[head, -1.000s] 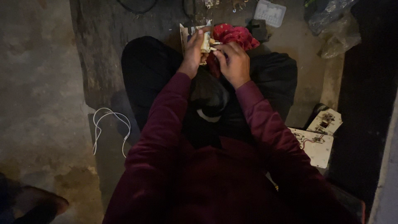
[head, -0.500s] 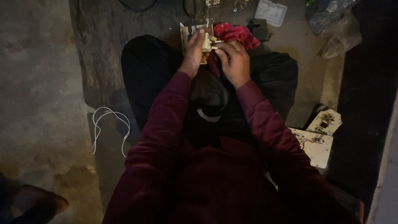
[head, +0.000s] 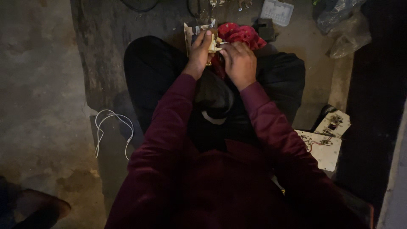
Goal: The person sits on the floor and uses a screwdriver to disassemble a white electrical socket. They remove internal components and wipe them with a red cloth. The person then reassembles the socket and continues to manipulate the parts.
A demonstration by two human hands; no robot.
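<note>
Our arms reach forward from maroon sleeves, elbows bent, forearms converging above lap. Our left hand (head: 199, 53) sits higher, knuckles up, fingers curled closed around small pale part, thumb pressed on top. Our right hand (head: 239, 62) lies just beside it, back facing us, fingers bent inward, tips meeting left hand's grip. Wrists bare past cuffs.

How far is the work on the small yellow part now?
Done: cannot tell; two white boards lie aside on the floor. In hand: the left hand grips the small yellow part, and the right hand touches it beside the red cloth. Left: cannot tell.
</note>
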